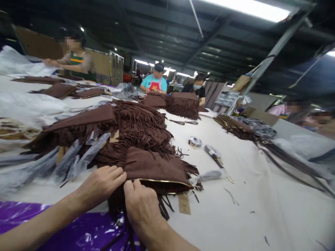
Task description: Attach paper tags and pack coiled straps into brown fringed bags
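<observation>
A brown fringed bag point(157, 167) lies before me with its gold zipper point(167, 182) gaping along the near edge. Its left end is between my hands. My left hand point(106, 181) has its fingers curled onto the bag's left corner. Just to the right, my right hand point(143, 205) grips the edge at the zipper's left end, with its fingertips bent over the rim. A brown paper tag point(184, 204) hangs from the near side, and fringe strands dangle below. The inside of the bag is mostly dark.
A pile of brown fringed bags point(136, 122) rises behind, beside plastic-wrapped straps point(86, 157). Wrapped coiled straps point(213, 153) lie to the right on the white table point(261, 195). Purple plastic point(86, 230) covers the near edge. Several co-workers, one in a turquoise shirt point(163, 83), work beyond.
</observation>
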### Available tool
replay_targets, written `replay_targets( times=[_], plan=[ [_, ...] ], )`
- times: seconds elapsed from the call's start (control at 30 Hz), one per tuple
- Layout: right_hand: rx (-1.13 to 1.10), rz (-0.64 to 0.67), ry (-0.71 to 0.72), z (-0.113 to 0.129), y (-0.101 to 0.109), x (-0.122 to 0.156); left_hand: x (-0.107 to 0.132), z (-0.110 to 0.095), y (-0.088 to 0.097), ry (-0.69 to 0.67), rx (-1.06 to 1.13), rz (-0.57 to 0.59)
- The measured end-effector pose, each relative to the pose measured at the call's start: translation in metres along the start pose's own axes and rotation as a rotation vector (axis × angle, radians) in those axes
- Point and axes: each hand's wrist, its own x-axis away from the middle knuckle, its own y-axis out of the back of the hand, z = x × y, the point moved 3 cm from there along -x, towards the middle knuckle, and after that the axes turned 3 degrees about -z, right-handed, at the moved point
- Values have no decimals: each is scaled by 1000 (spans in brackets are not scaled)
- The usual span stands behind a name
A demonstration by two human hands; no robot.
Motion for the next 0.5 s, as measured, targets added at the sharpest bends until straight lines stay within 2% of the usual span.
replay_targets(
  times=[0.1,0.2,0.27,0.37,0.43,0.5],
  plan=[
    [-50,161,-13,-14,15,-3,3,9,-2,-45,-8,-18],
    [-85,223,-58,-57,21,20,12,17,-6,-18,4,23],
    [-108,204,-178,-104,18,46,19,22,-10,15,2,78],
    [-192,101,-423,-174,14,90,17,23,-12,47,-2,165],
    [-367,42,-458,-199,14,116,3,18,-8,91,9,219],
    [-580,25,-509,-207,14,134,-19,4,-1,158,36,234]
  ],
)
